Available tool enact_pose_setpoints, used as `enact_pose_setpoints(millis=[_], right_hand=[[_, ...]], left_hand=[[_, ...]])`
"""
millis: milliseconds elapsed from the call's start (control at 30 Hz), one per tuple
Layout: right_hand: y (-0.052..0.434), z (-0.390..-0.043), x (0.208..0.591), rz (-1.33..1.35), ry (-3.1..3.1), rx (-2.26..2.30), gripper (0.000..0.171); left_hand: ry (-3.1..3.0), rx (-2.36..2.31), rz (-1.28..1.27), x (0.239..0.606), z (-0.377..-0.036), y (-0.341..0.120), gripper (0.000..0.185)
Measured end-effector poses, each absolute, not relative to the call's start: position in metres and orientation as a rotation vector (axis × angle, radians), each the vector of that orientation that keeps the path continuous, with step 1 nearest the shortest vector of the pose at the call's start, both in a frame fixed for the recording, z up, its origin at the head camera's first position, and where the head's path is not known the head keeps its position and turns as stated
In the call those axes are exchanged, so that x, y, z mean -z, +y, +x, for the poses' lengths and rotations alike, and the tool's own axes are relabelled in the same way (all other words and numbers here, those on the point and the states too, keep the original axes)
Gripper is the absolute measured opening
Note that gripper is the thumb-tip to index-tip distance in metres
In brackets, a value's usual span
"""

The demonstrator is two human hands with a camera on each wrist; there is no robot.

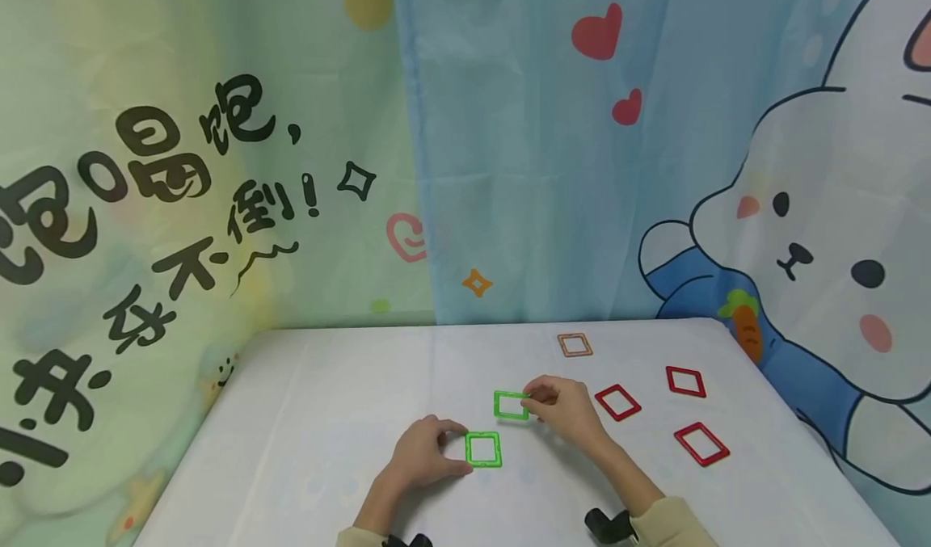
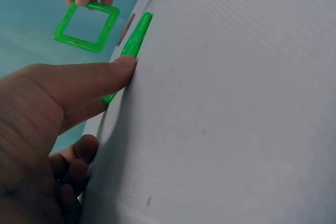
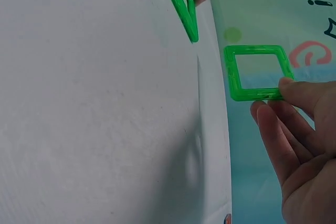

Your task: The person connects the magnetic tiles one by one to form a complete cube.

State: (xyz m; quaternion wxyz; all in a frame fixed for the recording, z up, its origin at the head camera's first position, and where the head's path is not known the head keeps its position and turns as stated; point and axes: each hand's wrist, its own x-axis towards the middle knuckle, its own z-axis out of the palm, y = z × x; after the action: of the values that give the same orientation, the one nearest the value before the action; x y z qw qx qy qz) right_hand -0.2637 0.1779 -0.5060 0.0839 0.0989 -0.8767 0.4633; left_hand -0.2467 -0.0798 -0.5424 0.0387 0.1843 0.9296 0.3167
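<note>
My left hand (image 1: 425, 454) holds a green square magnetic tile (image 1: 499, 450) near the middle of the table, thumb and forefinger at its left corners. In the left wrist view this tile (image 2: 137, 36) appears nearly edge-on beside the thumb. A second green square magnetic tile (image 1: 497, 404) is pinched at its right side by my right hand (image 1: 570, 410), farther back and slightly to the right. The right wrist view has this tile (image 3: 234, 74) raised, with the thumb on its face and fingers behind. A gap separates the two open-centred tiles.
On the white table (image 1: 327, 401), several red square tiles lie to the right, among them one red tile (image 1: 618, 402) close to my right hand. An orange square tile (image 1: 575, 345) lies near the back edge. A printed curtain (image 1: 509, 167) hangs behind.
</note>
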Motion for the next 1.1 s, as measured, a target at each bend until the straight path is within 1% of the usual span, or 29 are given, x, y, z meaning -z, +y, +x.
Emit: enact_pose_setpoints(millis=[400, 1100], right_hand=[[0.163, -0.254, 0.51, 0.387, -2.616, -1.45, 0.011], [0.143, -0.255, 0.517, 0.489, -2.628, -1.42, 0.012]], left_hand=[[2.834, -0.973, 0.541, 0.544, -0.249, -0.082, 0.053], [2.831, -1.013, 0.545, 0.545, -0.249, -0.082, 0.055]])
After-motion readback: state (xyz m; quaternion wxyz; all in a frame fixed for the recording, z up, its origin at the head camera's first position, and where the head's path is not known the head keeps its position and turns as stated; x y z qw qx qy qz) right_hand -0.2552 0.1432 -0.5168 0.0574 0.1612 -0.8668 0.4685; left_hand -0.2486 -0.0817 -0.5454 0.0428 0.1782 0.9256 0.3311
